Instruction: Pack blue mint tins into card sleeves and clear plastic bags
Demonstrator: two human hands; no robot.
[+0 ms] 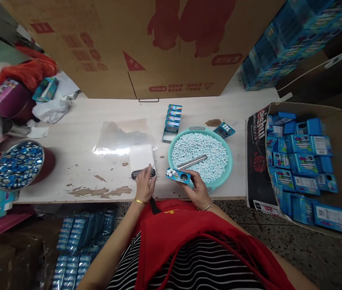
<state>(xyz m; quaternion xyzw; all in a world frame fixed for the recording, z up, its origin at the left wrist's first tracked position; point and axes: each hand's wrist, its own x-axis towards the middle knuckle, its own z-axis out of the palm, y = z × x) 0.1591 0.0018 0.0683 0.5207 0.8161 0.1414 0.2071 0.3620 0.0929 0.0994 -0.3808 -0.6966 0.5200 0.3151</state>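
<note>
My left hand [145, 183] rests its outstretched fingers on the front panel of a small white kitchen scale [141, 156], whose pan bears nothing. In my right hand [198, 190] is a small blue candy box [178, 176], pinched by its right end; white candies show at its left end. The box is just in front of a mint-green basin [230, 159] full of pale blue-white candies [201, 149]. A metal tube-like tool [192, 162] lies across the candies. Behind the basin's left rim, several small blue boxes [173, 118] stand in a row in a tray.
Another blue box [224, 130] leans by the basin's right rim. Clear plastic sheets [119, 137] lie behind the scale. At left stands a pot of blue wrapped sweets [19, 165]; at right, a carton [261, 161] of blue boxes. A large cardboard box [113, 84] closes off the back.
</note>
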